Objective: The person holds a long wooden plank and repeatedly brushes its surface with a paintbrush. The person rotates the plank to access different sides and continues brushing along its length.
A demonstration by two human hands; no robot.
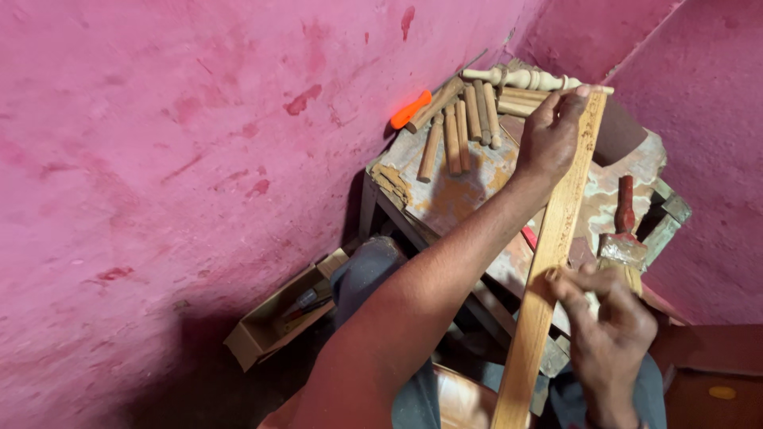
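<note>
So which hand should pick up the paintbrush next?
Probably the right hand: it pinches the wooden strip right beside the paintbrush. The left hand grips the strip's far end, farther off.

Stained pink walls [159, 159], worn wooden bench [453, 199], dim floor [183, 389]

Layout around the table [445, 199]

On the table, pegs [461, 127] lie at its far end, a brush [624, 230] at its right; a slat [548, 254] crosses over it; a box [274, 318] sits left, below it.
</note>
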